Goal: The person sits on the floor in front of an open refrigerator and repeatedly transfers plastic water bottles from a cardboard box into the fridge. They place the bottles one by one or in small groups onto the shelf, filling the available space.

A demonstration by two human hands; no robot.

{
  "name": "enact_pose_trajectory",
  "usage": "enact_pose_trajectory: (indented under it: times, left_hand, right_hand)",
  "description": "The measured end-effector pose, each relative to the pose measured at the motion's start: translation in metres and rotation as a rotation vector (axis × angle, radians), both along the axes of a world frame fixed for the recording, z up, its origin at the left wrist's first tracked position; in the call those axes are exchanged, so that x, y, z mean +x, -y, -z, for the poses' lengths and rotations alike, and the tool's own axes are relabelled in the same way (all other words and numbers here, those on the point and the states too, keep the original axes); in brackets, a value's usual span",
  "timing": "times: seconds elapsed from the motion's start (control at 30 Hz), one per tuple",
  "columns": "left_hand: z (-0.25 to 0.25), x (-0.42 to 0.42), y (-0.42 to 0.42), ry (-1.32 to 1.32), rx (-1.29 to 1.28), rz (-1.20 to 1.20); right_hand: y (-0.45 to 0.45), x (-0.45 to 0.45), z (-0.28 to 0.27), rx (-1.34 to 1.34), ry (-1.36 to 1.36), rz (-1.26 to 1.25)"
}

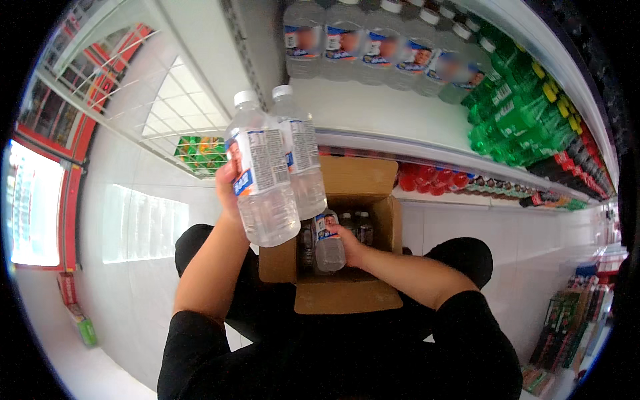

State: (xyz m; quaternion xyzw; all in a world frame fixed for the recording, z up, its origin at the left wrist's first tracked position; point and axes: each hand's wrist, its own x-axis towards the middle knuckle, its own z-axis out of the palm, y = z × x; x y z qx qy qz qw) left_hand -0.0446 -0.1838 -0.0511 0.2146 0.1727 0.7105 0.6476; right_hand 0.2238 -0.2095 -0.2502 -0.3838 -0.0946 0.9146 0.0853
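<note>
Two clear plastic bottles with white caps are held up by my left hand (228,192): a front bottle (265,175) and a rear bottle (301,155) leaning beside it. Their back labels face me. Below and to the right, my right hand (348,244) grips another labelled bottle (329,250), tilted over the mouth of an open cardboard box (349,299). Several more white-capped bottles (364,227) stand inside the box. It sits on the floor between my knees, its flaps folded outward. My left fingers are mostly hidden behind the bottles.
A row of matching bottles (382,47) lines the back of the white shelf (360,102), with green soda bottles (520,117) to its right. Red drinks (435,179) fill part of the lower shelf. On the left stands a white wire rack (150,140) holding green packets (200,154).
</note>
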Motion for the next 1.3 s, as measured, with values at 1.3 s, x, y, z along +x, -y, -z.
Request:
enact_pose_trajectory:
  times: [1.3]
  left_hand:
    - [-0.03, 0.019, -0.01, -0.037, -0.014, 0.064]
  right_hand:
    - [0.003, -0.001, 0.086, 0.073, 0.28, -0.189]
